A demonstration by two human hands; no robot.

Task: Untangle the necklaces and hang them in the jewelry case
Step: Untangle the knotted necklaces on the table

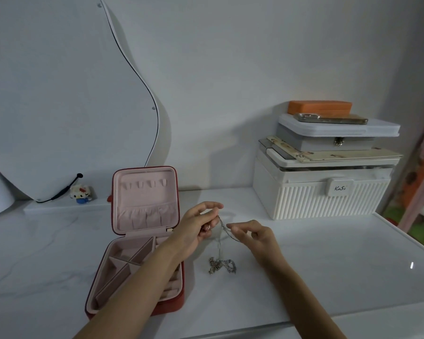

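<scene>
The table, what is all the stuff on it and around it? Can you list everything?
necklaces: a tangled bunch, silver, chains lifted in both hands, pendants on the table right of the case
jewelry case: one, red outside and pink inside, open, left of the hands
table: one, white
mirror: one, wavy edge, on the wall at the back left
toy figure: one, white, red and blue, under the mirror
white box: one, ribbed, back right
grey box: one, on top of the white box
phone: one, on the grey box
orange case: one, top of the stack
left hand: pinches the chains
right hand: pinches the chains
</scene>
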